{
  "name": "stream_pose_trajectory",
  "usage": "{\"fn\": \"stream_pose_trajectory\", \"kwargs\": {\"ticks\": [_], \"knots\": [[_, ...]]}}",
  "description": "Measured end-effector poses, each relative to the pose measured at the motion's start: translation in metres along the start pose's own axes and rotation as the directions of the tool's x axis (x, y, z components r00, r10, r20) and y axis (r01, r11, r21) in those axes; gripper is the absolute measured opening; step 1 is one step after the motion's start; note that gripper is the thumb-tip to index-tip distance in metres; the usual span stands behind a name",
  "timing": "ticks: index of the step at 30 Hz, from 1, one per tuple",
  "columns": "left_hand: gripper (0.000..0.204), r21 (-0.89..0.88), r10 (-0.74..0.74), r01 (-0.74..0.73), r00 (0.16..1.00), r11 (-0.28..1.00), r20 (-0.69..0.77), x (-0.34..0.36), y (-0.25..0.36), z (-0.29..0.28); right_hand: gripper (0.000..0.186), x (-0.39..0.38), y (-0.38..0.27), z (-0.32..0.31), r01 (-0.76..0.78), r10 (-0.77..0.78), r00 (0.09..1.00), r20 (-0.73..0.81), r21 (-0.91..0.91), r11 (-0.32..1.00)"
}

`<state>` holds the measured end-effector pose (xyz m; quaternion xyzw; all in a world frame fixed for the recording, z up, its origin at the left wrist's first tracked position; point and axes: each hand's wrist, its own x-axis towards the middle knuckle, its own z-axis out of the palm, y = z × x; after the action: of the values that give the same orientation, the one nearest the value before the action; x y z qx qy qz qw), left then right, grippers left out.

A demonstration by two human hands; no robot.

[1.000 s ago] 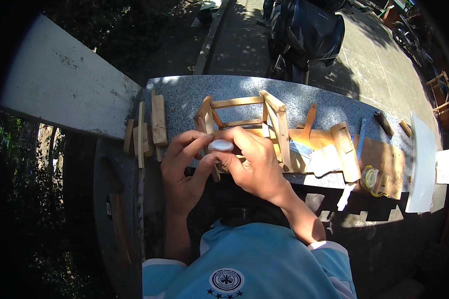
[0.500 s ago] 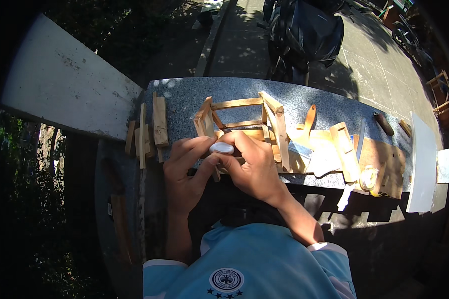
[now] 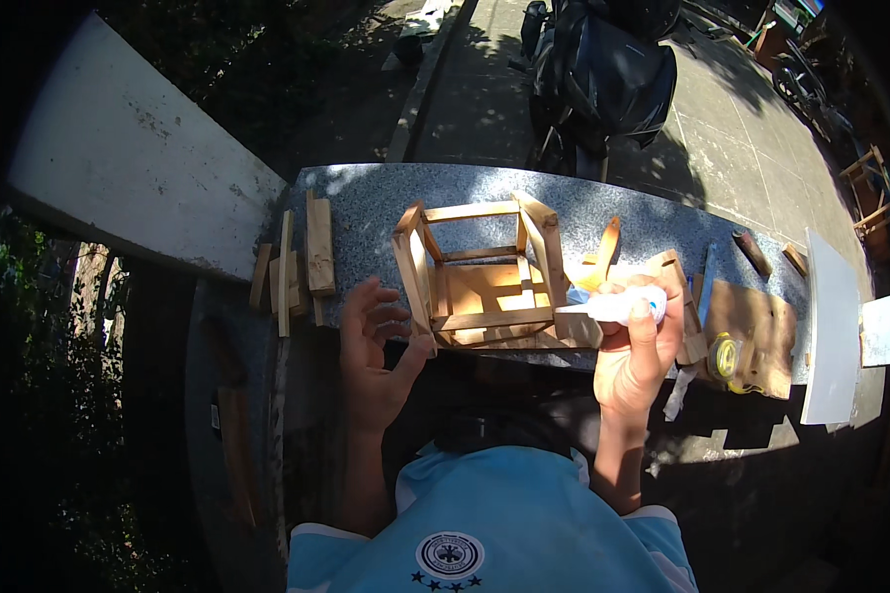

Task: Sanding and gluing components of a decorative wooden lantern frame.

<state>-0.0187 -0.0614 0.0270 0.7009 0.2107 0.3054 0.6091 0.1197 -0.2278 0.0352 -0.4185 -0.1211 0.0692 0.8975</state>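
Observation:
On the speckled stone tabletop (image 3: 361, 188) in front of me stands a small wooden frame (image 3: 494, 320) made of joined sticks. My right hand (image 3: 631, 371) grips a small white squeeze bottle (image 3: 618, 308) with a narrow nozzle, tipped sideways so the nozzle points left toward the frame's near right corner. At the frame's near left corner is my left hand (image 3: 376, 366), its fingers loosely bent and apart. Its thumb tip is at the corner, and whether it touches the wood I cannot tell.
Loose wood strips (image 3: 318, 247) lie at the table's left end. Right of the frame are an orange-handled brush (image 3: 608, 242), a wooden block (image 3: 692, 346), a yellow tape measure (image 3: 725, 356) and a brown board (image 3: 771, 336). A white slab (image 3: 831, 336) stands beyond; a motorcycle (image 3: 603, 79) is parked behind.
My hands were together around the white bottle before the frame. Now they are apart: the right has carried the bottle rightward and tipped it, and the left has let go of it.

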Motion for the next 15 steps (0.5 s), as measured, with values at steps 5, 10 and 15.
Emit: {"fn": "stream_pose_trajectory", "kwargs": {"ticks": [5, 10, 15], "knots": [[0.057, 0.572, 0.446, -0.335, 0.893, 0.749, -0.062, -0.012, 0.004, 0.014, 0.023, -0.007, -0.012, -0.061, -0.172, 0.257, 0.943, -0.211, 0.351, 0.92], [0.031, 0.573, 0.503, -0.618, 0.781, 0.539, 0.369, -0.001, 0.021, 0.048, 0.021, -0.02, -0.005, -0.086, -0.174, 0.345, 0.925, -0.161, 0.628, 0.758], [0.025, 0.574, 0.451, -0.631, 0.775, 0.522, 0.442, 0.021, 0.021, 0.074, 0.04, -0.03, -0.002, -0.078, -0.273, 0.334, 0.942, -0.045, 0.476, 0.836]]}}
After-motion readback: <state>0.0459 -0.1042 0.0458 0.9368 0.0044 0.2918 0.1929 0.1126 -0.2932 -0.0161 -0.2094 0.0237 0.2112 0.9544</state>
